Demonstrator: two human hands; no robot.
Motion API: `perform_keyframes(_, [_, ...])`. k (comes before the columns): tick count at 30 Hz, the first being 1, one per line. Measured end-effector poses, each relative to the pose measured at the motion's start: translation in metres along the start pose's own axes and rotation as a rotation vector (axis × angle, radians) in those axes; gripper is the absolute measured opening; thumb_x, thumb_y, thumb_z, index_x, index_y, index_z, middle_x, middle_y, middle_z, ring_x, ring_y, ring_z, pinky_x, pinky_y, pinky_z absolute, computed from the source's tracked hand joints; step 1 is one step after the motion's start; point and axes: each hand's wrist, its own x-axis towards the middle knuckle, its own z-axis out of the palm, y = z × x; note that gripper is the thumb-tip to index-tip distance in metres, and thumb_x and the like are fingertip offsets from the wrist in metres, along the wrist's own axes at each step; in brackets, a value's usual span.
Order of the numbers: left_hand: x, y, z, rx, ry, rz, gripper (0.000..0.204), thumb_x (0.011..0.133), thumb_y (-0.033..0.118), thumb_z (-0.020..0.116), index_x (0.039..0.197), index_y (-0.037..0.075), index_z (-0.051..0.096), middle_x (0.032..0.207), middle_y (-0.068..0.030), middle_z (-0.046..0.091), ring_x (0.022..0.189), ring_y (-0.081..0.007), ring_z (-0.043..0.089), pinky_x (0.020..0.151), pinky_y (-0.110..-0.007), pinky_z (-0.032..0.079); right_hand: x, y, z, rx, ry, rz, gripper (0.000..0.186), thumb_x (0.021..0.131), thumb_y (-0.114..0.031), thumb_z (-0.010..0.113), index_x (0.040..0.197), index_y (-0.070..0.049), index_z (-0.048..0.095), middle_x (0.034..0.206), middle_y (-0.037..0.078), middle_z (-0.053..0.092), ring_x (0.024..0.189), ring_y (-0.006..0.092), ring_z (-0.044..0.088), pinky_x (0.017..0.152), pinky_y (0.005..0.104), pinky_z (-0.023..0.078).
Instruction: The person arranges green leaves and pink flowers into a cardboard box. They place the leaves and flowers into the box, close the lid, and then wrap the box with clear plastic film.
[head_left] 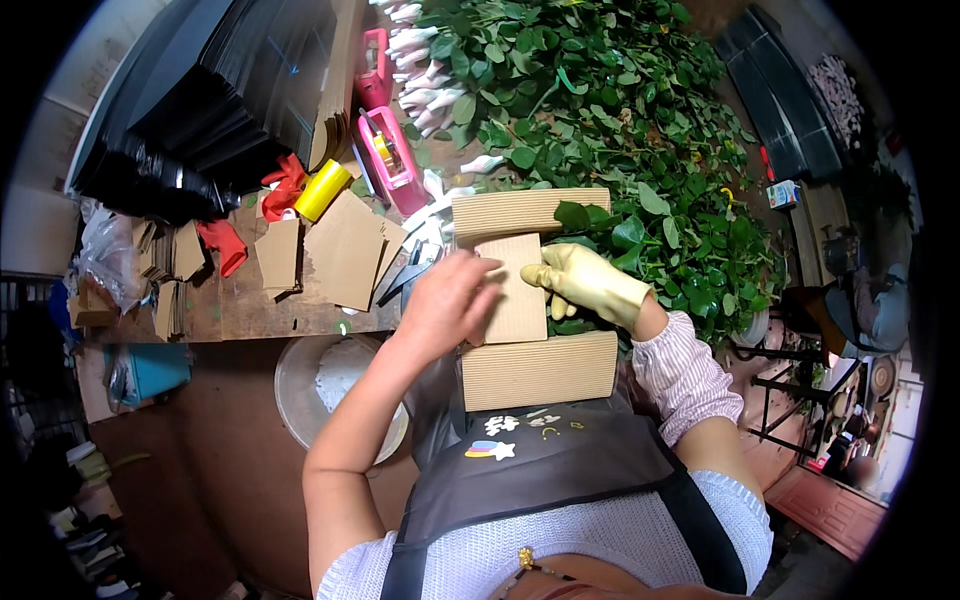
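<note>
Head view: a carton [783, 194] bears unreadably small print; left hand [452, 302] and gloved right hand [592, 281] touch tan, ribbed card [522, 312]; whether either grip clamps, I can't tell.

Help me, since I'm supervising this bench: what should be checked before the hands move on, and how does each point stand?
1. Right hand protected: ok, it wears a pale yellow glove.
2. Left hand protected: not ok, it is bare.
3. Left hand's grip on the middle cardboard panel firm: cannot tell, the fingers look blurred.
4. Middle panel between the upper cardboard piece and the lower cardboard piece: ok.
5. Upper piece clear of foliage: not ok, a green leaf overlaps its right part.
6. Nearer pink tape dispenser on the table: ok, beyond the left hand.
</note>
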Motion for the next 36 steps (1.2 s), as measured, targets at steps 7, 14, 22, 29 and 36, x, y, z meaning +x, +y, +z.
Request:
perform_keyframes(7, [0.042, -0.015, 0.018, 0.13, -0.45, 0.122, 0.112, 0.067, 0.048, 0.093, 0.146, -0.008, 0.036, 0.122, -0.0315, 0.06, 0.115, -0.0489, 0.06, 0.098, -0.049, 0.051, -0.062, -0.005, 0.01, -0.934, 0.491, -0.479, 0.049, 0.102, -0.05, 0.06, 0.086, -0.005, 0.069, 0.064, 0.011, 0.068, 0.058, 0.0248, 0.07, 0.059, 0.0389, 0.056])
perform_keyframes(14, [0.056, -0.004, 0.018, 0.165, -0.591, 0.01, 0.1, 0.063, 0.044, 0.097, 0.128, -0.007, 0.039, 0.114, -0.0285, 0.064, 0.111, -0.048, 0.063, 0.095, -0.049, 0.053, -0.117, 0.107, 0.005, -0.681, 0.092, 0.098, 0.029, 0.098, -0.032, 0.066, 0.084, -0.009, 0.075, 0.071, 0.009, 0.073, 0.063, 0.0261, 0.071, 0.063, 0.0373, 0.058])
perform_keyframes(22, [0.057, -0.006, 0.016, 0.212, -0.592, 0.012, 0.077, 0.079, 0.03, 0.089, 0.126, -0.006, 0.039, 0.117, -0.0285, 0.065, 0.11, -0.048, 0.064, 0.095, -0.05, 0.054, -0.114, 0.018, 0.016, -0.641, 0.425, -1.066, 0.06, 0.08, -0.017, 0.086, 0.136, -0.009, 0.065, 0.142, 0.021, 0.06, 0.132, 0.0432, 0.056, 0.108, 0.0459, 0.05])
perform_keyframes(29, [0.07, -0.02, 0.025, 0.297, -0.644, -0.13, 0.03, 0.108, 0.02, 0.043, 0.129, 0.0, 0.05, 0.113, -0.0282, 0.07, 0.105, -0.0464, 0.068, 0.093, -0.053, 0.054, -0.04, -0.025, -0.006, -0.85, 0.52, -0.898, 0.014, 0.079, -0.02, 0.082, 0.079, -0.01, 0.072, 0.074, 0.011, 0.07, 0.07, 0.0312, 0.069, 0.063, 0.043, 0.054])
perform_keyframes(36, [0.051, -0.002, -0.015, 0.389, -0.276, 0.392, 0.028, 0.086, 0.013, 0.066, 0.112, 0.002, 0.068, 0.104, -0.0133, 0.071, 0.097, -0.0303, 0.071, 0.08, -0.041, 0.058, -0.003, 0.012, -0.002, -0.508, 0.426, -0.468, 0.011, 0.089, -0.019, 0.076, 0.093, -0.009, 0.075, 0.082, 0.008, 0.076, 0.076, 0.0295, 0.074, 0.068, 0.038, 0.057])
